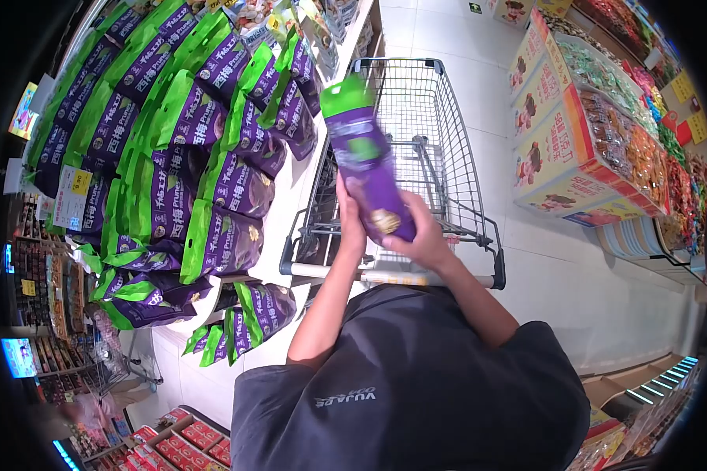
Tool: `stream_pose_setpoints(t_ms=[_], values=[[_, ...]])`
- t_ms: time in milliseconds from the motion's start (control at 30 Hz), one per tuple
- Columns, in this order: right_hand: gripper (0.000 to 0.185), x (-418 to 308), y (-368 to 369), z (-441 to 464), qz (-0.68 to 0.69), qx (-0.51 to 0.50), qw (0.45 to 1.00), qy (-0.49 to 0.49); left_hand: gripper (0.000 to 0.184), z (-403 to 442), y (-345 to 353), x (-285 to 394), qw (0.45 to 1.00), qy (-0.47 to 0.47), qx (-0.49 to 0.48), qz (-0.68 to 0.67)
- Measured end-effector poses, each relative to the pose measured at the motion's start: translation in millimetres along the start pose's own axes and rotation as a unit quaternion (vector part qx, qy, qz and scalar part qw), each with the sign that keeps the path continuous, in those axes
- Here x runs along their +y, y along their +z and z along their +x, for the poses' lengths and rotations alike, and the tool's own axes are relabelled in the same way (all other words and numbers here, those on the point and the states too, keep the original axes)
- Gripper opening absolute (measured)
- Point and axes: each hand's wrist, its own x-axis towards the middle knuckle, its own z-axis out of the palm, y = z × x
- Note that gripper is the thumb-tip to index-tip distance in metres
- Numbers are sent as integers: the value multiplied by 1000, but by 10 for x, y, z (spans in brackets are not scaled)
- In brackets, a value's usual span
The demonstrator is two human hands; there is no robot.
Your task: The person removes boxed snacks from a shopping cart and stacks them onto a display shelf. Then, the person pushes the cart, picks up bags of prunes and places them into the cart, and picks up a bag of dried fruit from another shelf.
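A purple bag of prunes (367,161) with a bright green top is held up between both my hands, over the near end of a wire shopping cart (452,118). My left hand (352,220) presses against its left side near the bottom. On the lower right side, my right hand (426,235) grips it, thumb across the front. The bag leans with its top to the left and is slightly blurred. Its print cannot be read. Many similar purple and green prune bags (224,239) stand in rows on the display shelf to my left.
The cart's handle (385,276) runs just in front of my body. A white shelf edge (291,208) borders the cart's left side. To the right stands a printed cardboard bin (554,157) heaped with wrapped sweets (617,129). A yellow price tag (72,196) hangs at the far left.
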Motion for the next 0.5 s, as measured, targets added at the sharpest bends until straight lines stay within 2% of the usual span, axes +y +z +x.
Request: stream_pose_setpoints(t_ms=[33,67,133,167,200,233,267,333,367,500], values=[[78,-107,5,-30,-68,-42,995,-62,70,46,-116,20,998,-48,-35,-10],[68,-236,-4,-48,-87,-61,989,-99,61,90,-236,43,970,-117,-134,-164],[55,-155,-65,-19,-35,-126,983,-129,49,34,-183,275,905,-213,-176,-324],[50,-134,-89,-8,-45,-79,988,-122,49,-22,-215,292,905,-215,-177,-323],[46,-111,-101,11,-54,-33,991,-116,45,-87,-249,307,974,-104,-182,-82],[49,-86,-103,49,-62,-12,992,-106,41,-132,-264,317,971,17,-174,165],[49,-89,-87,63,-63,-11,992,-106,41,-160,-262,318,970,17,-176,165],[55,-155,9,86,-206,20,968,-143,40,-228,-224,335,991,-9,-131,7],[61,-152,71,69,-252,-17,961,-114,42,-212,-330,182,975,-79,-139,-156],[68,-98,295,-6,-259,-63,961,-72,42,-273,-426,60,954,-85,-110,-266]])
